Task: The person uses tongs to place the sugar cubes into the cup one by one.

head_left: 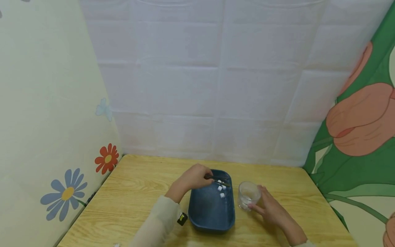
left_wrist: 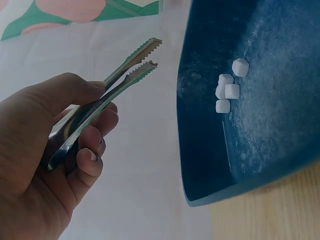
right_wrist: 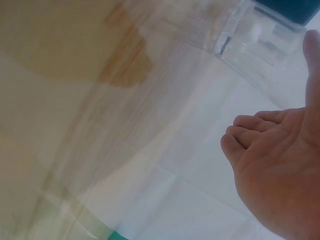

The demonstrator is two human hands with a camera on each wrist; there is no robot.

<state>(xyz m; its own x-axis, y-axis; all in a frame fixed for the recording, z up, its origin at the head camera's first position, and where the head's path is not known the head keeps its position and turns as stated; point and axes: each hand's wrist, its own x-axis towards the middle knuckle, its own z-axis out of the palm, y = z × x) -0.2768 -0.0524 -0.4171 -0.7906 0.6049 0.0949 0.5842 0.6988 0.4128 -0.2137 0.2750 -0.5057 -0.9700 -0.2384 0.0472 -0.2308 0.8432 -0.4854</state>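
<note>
Metal tongs (left_wrist: 107,95) with toothed tips are gripped in my left hand (head_left: 197,175), their tips a little apart and nothing between them. In the head view they reach over the far end of a dark blue tray (head_left: 210,209). Several small white cubes (left_wrist: 232,91) lie in that tray, most of them bunched together. My right hand (head_left: 273,207) is at the right side of a clear glass (head_left: 248,192), fingers fairly straight and thumb by its near side. Whether it touches the glass I cannot tell. Something white (right_wrist: 250,32) shows inside the glass.
Both the tray and the glass stand on a wood-grain table (head_left: 135,192), the glass just right of the tray. A white sheet (head_left: 197,85) hangs behind the table. Flower-patterned cloths flank it on the left and right.
</note>
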